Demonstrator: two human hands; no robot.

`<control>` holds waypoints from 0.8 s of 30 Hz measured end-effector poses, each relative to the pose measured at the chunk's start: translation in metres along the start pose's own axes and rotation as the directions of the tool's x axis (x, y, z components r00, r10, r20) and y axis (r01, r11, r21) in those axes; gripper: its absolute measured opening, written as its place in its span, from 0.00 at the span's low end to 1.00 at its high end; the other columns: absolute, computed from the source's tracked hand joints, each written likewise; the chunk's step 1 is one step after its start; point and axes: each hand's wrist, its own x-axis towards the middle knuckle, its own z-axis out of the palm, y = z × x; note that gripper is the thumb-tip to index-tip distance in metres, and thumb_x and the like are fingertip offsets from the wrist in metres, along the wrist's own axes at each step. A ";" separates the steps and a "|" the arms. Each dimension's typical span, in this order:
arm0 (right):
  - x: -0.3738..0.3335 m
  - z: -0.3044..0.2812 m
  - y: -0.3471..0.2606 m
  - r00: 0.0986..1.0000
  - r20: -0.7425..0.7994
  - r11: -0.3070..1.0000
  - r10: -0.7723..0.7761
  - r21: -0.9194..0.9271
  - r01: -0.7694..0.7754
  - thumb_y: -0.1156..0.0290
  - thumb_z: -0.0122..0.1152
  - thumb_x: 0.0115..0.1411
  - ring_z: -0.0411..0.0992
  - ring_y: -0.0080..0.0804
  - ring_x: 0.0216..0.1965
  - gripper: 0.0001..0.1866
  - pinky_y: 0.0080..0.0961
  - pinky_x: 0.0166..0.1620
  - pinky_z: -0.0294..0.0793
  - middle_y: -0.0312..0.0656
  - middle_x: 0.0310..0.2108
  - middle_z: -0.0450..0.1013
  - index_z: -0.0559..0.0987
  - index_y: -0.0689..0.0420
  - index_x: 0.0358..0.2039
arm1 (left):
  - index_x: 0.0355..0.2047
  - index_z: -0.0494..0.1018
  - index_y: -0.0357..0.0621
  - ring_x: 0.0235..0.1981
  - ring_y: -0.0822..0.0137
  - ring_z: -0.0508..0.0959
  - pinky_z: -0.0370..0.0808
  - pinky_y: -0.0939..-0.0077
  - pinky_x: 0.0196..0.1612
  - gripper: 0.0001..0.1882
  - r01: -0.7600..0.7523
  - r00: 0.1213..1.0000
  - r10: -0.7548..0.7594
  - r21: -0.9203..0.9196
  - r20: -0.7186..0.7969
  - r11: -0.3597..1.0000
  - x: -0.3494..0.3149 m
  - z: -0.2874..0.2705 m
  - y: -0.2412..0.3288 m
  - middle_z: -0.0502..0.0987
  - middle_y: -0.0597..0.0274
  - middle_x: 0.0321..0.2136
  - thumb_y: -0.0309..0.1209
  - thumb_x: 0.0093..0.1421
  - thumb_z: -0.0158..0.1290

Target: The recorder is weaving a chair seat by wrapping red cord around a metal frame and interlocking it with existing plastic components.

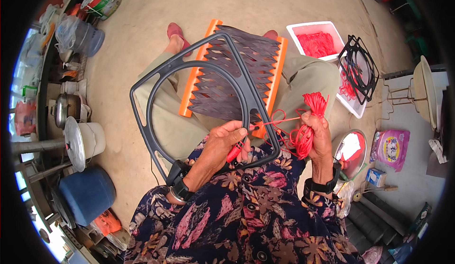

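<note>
My left hand (226, 143) is closed round the inner ring of a black square frame (238, 51) near its lower right corner. Under those fingers shows a red piece with a dark end (235, 151); I cannot tell what it is. My right hand (318, 132) grips a bundle of red cord (303, 141), its tufted end sticking up above the thumb. One strand runs taut from this hand left to the frame, and loose loops hang beside it. Behind the frame, across my lap, lies a rack with orange side rails (278, 70) and rows of dark pointed strips (227, 89).
To the right stand a white foam box (340, 39) of red cord, black frames (359, 67) over a second box, a metal basin (362, 152) and a purple bag (391, 148). At left are a lidded pot (97, 138), a blue drum (90, 195) and buckets (102, 3).
</note>
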 end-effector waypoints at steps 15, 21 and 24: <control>0.005 0.008 -0.008 0.992 0.037 0.983 -0.121 0.142 0.114 0.73 0.59 0.56 0.61 0.14 0.17 0.05 0.15 0.20 0.61 0.28 0.19 0.64 0.72 0.56 0.31 | 0.51 0.66 0.30 0.21 0.62 0.79 0.74 0.80 0.21 0.23 0.146 0.946 -0.095 -0.145 0.310 0.979 0.003 -0.016 0.003 0.77 0.47 0.27 0.40 0.66 0.45; 0.000 0.000 0.001 0.999 -0.023 0.993 -0.049 0.109 0.051 0.74 0.58 0.55 0.61 0.15 0.16 0.05 0.15 0.19 0.62 0.28 0.18 0.63 0.71 0.56 0.30 | 0.43 0.71 0.32 0.11 0.71 0.73 0.68 0.83 0.14 0.15 -0.002 0.995 -0.001 0.031 0.104 1.000 0.002 0.001 0.009 0.75 0.56 0.18 0.32 0.62 0.52; -0.003 -0.001 0.002 0.997 -0.014 0.989 -0.071 0.127 0.073 0.75 0.58 0.55 0.60 0.15 0.15 0.04 0.16 0.18 0.62 0.28 0.18 0.63 0.71 0.56 0.29 | 0.41 0.72 0.32 0.11 0.75 0.73 0.66 0.87 0.12 0.12 0.030 0.999 -0.031 0.100 0.007 0.995 0.003 -0.001 0.004 0.76 0.57 0.17 0.28 0.60 0.54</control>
